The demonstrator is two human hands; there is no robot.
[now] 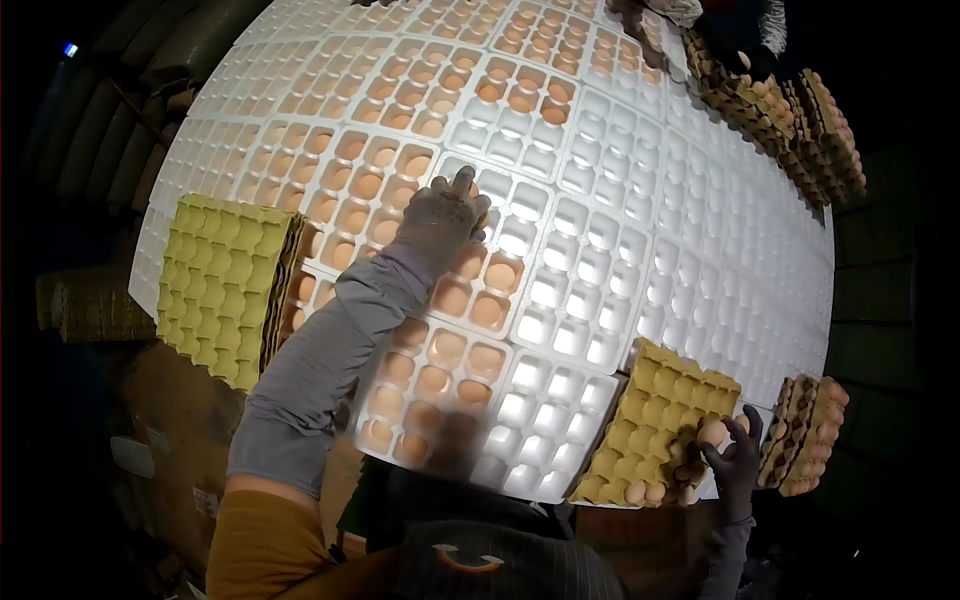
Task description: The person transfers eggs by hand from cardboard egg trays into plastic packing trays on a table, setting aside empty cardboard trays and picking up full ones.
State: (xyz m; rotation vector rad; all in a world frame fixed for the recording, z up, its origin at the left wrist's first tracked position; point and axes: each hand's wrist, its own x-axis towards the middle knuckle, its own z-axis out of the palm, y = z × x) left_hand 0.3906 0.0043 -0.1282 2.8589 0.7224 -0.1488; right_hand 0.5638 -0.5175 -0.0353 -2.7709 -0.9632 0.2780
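Observation:
My left hand (450,215), in a dark glove, reaches over a white foam tray (530,172). Its fingers curl down around an egg (474,190) at one of the cups; the glove hides most of that egg. Nearer to me in this tray, several eggs (502,272) sit in their cups. At the lower right, my right hand (738,460), also gloved, closes around eggs (713,433) at the edge of a yellow pulp egg tray (650,420). A few eggs (645,493) lie on that tray's near edge.
Foam trays cover the large table, egg-filled at the left and back, with bare cups (700,240) to the right. Stacked pulp trays (225,285) stand at the left. More pulp trays holding eggs (805,435) are at the right. Another person's sleeve (772,25) shows at the far right.

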